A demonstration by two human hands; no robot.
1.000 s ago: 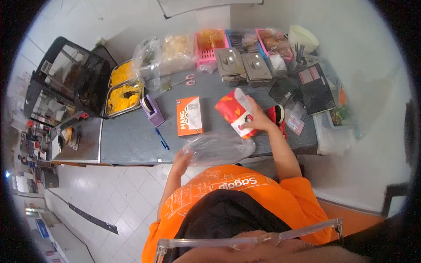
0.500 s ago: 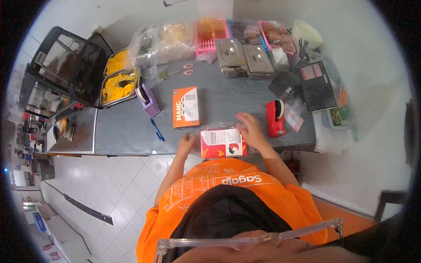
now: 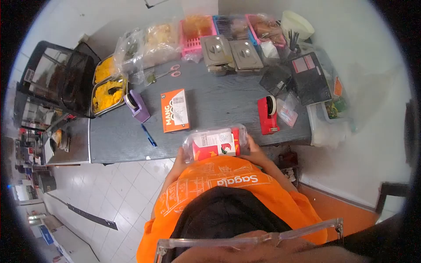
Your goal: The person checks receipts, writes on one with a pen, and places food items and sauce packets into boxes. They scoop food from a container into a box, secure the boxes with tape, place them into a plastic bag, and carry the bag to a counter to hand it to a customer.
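A red box (image 3: 211, 147) with a white label lies inside a clear plastic bag (image 3: 188, 143) at the table's front edge, close to my body. My left hand (image 3: 177, 161) grips the bag's left side, thumb up. Opposite it, my right hand (image 3: 254, 151) is closed on the right side of the bag. The fingers under the bag are hidden. Just beyond the bag lies an orange and white box (image 3: 174, 110) with a label, touched by neither hand.
A purple tape dispenser (image 3: 137, 106) and a blue pen (image 3: 149, 135) lie to the left; a red tape dispenser (image 3: 267, 115) stands right. Scissors (image 3: 174, 70), lidded steel containers (image 3: 218, 51), a pink basket (image 3: 197, 43) and trays of yellow food (image 3: 106, 95) sit farther back.
My right hand has come down from above the red box to the bag's right side. The plastic now shows spread around the box, and both hands hold it. The view has shifted slightly.
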